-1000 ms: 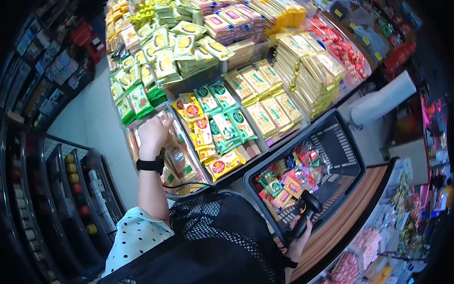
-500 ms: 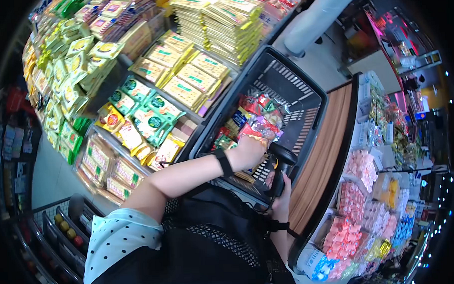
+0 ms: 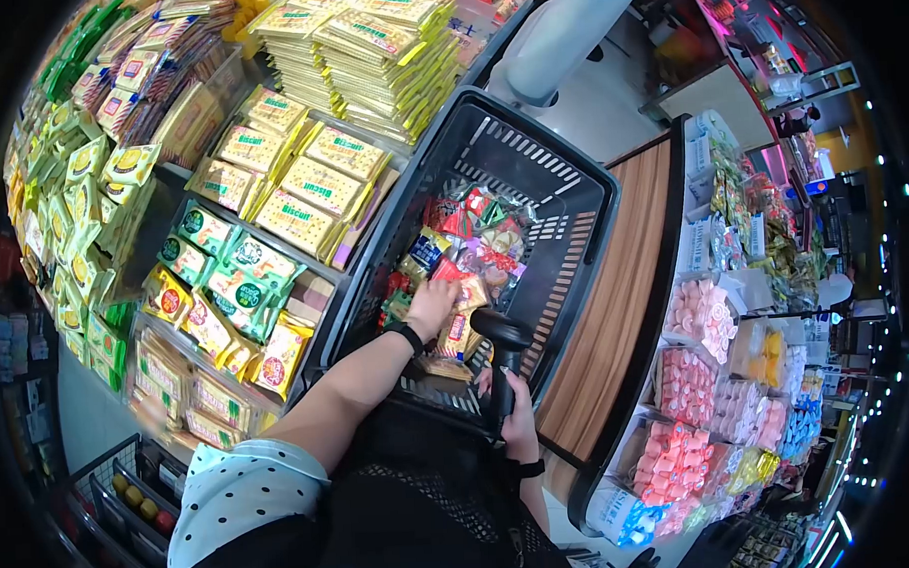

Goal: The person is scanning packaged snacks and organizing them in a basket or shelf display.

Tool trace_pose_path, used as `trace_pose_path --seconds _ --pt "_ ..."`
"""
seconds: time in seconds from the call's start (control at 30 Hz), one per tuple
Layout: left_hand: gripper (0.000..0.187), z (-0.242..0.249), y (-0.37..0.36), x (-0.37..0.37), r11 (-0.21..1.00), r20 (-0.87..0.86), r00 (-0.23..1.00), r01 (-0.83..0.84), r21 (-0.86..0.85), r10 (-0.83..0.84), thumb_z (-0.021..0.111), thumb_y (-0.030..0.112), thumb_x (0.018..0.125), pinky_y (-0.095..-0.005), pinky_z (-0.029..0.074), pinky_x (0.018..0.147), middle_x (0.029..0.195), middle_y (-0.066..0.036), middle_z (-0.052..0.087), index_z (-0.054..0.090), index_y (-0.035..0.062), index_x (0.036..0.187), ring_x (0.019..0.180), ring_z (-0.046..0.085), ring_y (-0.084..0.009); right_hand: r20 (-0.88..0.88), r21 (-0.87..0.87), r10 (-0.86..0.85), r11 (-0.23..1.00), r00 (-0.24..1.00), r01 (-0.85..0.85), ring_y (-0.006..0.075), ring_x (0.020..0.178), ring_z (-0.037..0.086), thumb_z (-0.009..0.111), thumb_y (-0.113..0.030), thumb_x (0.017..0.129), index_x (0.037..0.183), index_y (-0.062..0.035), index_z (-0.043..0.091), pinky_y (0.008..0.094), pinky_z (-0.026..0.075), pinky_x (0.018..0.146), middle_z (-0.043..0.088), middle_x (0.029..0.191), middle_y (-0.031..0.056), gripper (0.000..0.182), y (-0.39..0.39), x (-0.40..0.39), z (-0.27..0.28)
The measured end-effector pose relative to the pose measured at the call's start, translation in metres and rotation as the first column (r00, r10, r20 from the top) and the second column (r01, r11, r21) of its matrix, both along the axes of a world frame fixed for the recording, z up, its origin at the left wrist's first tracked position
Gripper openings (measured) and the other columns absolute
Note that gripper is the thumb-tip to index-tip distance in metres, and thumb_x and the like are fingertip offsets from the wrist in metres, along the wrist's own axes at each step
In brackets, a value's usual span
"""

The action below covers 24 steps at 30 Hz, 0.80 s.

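Observation:
A black shopping basket [image 3: 612, 193] stands in front of me, with several colourful snack packets [image 3: 477, 211] heaped in it. My left hand [image 3: 433, 307] is down inside, its fingers bent over a red-and-cream snack packet [image 3: 463, 287]; the fingertips are partly hidden. Yellow-and-red packets [image 3: 458, 336] lie just beside that hand. At the basket's near right side, my right hand [image 3: 517, 407] is wrapped round the black basket handle [image 3: 501, 332], which rises with a rounded top between my two hands. Dark bands circle both wrists.
On the left, display bins hold yellow biscuit packs [image 3: 316, 179], green packets [image 3: 254, 266] and pale yellow packets [image 3: 101, 186]. A wood-panelled counter [image 3: 615, 278] runs along the right, with bins of pink wrapped sweets [image 3: 671, 467]. A white pillar [image 3: 566, 30] stands beyond the basket.
The whole view has shifted, so basket and shelves sit further left. My left hand has drawn slightly back from the packets, leaving more of them visible. My right hand stays on the handle.

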<state>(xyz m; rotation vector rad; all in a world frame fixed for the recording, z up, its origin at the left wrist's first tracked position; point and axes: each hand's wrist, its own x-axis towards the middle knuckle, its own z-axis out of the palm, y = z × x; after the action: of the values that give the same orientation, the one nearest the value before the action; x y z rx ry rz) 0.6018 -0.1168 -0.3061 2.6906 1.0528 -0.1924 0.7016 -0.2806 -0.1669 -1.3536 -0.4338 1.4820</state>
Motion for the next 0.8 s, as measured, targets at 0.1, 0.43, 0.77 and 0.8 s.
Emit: trace_pose_path --seconds 0.1,0.43,0.77,0.8 --pt "0.078 0.016 0.008 -0.009 0.963 -0.058 0.993 -0.112 -0.246 0.101 0.064 0.046 0.068 -0.0349 0.045 0.076 0.102 -0.017 0.053 0.033 0.0037 0.126 0.092 0.056 -0.0261 0.063 0.051 0.018 0.998 0.998 -0.021 0.0115 0.071 0.048 0.036 -0.037 0.087 0.089 0.0000 0.053 0.0233 0.034 0.068 0.052 0.074 0.0052 0.040 0.002 0.002 0.005" --pt "0.047 0.045 0.036 0.005 -0.301 -0.063 0.429 0.516 -0.802 0.901 0.039 0.040 0.078 -0.0228 0.035 0.052 0.068 -0.003 0.049 0.050 0.0043 0.106 0.057 0.045 -0.0125 -0.047 -0.012 -0.080 0.997 0.996 0.079 0.0123 0.070 0.050 0.042 -0.035 0.084 0.083 0.0027 0.054 0.0230 0.037 0.066 0.055 0.075 0.0070 0.040 0.004 0.004 -0.005" --pt "0.043 0.034 0.021 -0.004 0.405 0.323 0.774 0.095 -0.909 0.545 0.045 0.041 0.076 -0.0331 0.039 0.052 0.063 -0.011 0.056 0.061 0.0012 0.077 0.056 0.051 -0.0214 0.020 -0.001 -0.119 0.993 0.993 0.119 0.0118 0.069 0.052 0.044 -0.033 0.085 0.084 0.0038 0.057 0.0234 0.039 0.066 0.057 0.071 0.0067 0.039 0.000 0.006 -0.016" --pt "0.043 0.038 0.021 -0.006 0.534 0.347 0.846 0.090 -0.841 0.404 0.047 0.042 0.073 -0.0359 0.042 0.057 0.067 -0.016 0.059 0.062 0.0010 0.074 0.063 0.058 -0.0262 0.020 0.002 -0.116 0.993 0.993 0.116 0.0118 0.069 0.052 0.044 -0.033 0.085 0.084 0.0038 0.057 0.0234 0.039 0.066 0.057 0.071 0.0067 0.039 0.000 0.006 -0.016"
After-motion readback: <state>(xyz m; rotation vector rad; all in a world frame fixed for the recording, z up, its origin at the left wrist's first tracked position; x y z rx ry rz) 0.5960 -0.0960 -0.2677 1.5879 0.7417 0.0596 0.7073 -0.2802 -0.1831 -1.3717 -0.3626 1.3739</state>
